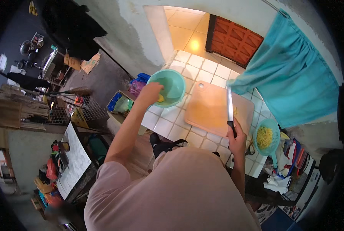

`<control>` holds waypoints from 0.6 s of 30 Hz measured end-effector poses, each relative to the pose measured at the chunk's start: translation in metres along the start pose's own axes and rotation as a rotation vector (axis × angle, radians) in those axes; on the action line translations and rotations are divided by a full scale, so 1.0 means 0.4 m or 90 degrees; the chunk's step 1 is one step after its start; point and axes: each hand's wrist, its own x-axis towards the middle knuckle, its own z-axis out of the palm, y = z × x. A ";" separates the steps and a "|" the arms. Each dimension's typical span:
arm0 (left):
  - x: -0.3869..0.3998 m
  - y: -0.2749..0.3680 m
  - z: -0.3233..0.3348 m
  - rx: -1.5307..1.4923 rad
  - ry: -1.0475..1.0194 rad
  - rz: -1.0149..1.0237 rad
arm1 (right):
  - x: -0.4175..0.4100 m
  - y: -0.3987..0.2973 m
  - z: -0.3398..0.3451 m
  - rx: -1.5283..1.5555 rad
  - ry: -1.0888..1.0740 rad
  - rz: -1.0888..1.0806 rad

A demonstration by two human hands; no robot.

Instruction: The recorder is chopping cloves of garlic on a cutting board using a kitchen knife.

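My left hand (152,91) reaches over the near-left rim of a mint-green plastic bowl (173,86). A yellow piece of food (160,98) shows beside its fingers; whether they touch it, I cannot tell. My right hand (237,139) is closed around the black handle of a kitchen knife (229,104), its long blade pointing away from me over a pink-orange cutting board (205,108). Small yellow bits (235,111) lie on the board just right of the blade. Farther right, a green plastic strainer (271,147) with a handle holds chopped yellow food (264,137).
The white tiled counter (179,131) carries the board, bowl and strainer. A turquoise curtain (293,72) hangs down to the counter behind the board. Scissors (250,149) lie near the strainer. A box of bags (120,105) stands left of the counter, and clutter (290,161) crowds the right.
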 end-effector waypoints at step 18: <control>0.045 -0.034 -0.001 -0.040 -0.068 0.064 | 0.026 0.009 0.053 -0.217 -0.058 0.073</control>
